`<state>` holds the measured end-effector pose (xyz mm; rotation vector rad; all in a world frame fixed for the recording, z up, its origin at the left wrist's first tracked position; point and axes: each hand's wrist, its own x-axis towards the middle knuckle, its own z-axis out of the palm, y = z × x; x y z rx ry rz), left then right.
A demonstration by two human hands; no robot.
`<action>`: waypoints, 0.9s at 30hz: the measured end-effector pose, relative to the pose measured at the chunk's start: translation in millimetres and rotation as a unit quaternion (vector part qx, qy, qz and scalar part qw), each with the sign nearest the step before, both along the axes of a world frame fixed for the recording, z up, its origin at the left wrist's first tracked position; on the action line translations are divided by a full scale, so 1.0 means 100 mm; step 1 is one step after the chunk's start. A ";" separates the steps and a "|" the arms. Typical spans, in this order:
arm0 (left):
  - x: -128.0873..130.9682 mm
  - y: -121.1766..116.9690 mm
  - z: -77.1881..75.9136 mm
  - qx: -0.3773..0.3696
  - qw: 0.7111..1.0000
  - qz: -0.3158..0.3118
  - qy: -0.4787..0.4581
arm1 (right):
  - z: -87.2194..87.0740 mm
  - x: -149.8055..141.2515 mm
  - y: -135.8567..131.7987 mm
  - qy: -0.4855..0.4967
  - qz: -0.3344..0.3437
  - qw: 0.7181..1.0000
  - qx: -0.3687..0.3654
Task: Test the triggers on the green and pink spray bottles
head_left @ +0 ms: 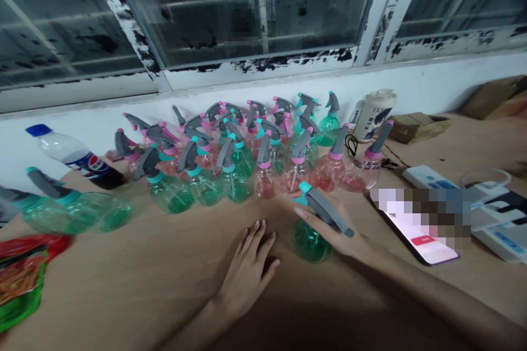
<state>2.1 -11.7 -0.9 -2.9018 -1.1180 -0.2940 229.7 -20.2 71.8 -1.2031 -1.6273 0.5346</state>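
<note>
My right hand (340,233) is wrapped round the neck of a green spray bottle (310,244) with a grey and teal trigger head. That bottle stands on the wooden table (164,285), in front of the others. Flat on the tabletop to its left lies my left hand (251,266), fingers stretched and holding nothing. Beyond both hands several spray bottles are crowded in rows, among them a green bottle (171,193) with a teal collar and a pink bottle (328,171) with a pink collar.
A cola bottle (88,162) leans at the left, near two more green spray bottles (111,211). A red and green food packet (20,279) lies at the left edge. On the right are a lit phone (424,230), a white box (432,178), a printed cup (374,115) and cardboard (418,126).
</note>
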 end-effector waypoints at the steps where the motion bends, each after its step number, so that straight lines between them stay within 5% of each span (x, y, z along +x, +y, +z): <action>1: -0.02 -0.01 0.00 -0.004 1.000 -0.003 0.002 | 0.01 -0.02 -0.01 0.001 0.003 1.000 -0.001; 15: -0.23 -0.20 0.39 -0.106 0.993 0.002 -0.056 | 0.05 -0.26 -0.03 0.003 0.055 0.998 0.006; 27: -0.29 -0.51 0.46 -0.010 0.993 0.068 -0.099 | 0.08 -0.74 -0.06 0.042 0.169 0.985 0.021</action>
